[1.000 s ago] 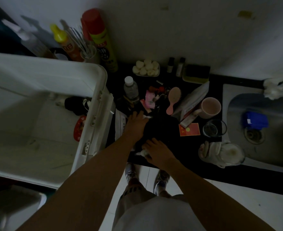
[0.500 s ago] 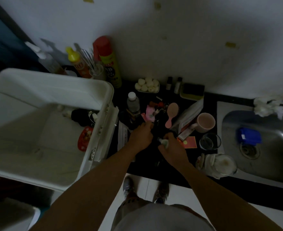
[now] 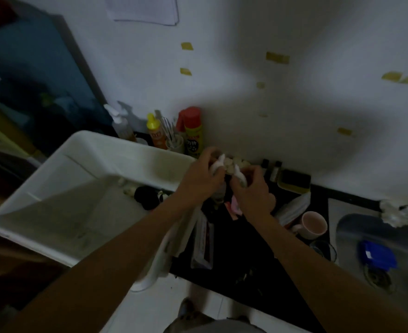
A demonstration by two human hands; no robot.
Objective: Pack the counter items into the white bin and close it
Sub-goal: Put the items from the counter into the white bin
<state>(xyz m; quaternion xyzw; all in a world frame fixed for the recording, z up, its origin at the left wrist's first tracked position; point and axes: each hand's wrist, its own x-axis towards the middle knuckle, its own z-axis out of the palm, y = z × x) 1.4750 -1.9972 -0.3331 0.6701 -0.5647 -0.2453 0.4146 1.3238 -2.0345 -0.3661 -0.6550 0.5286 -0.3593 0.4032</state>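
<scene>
Both hands, left [image 3: 201, 179] and right [image 3: 253, 188], grasp white cloth [image 3: 224, 165] above counter clutter, beside open bin [image 3: 83, 150], likely for packing.

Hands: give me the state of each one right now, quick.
Left hand: closed on a pale, blurred item above the counter, beside the white bin.
Right hand: closed on the same item; what it is cannot be told.
</scene>
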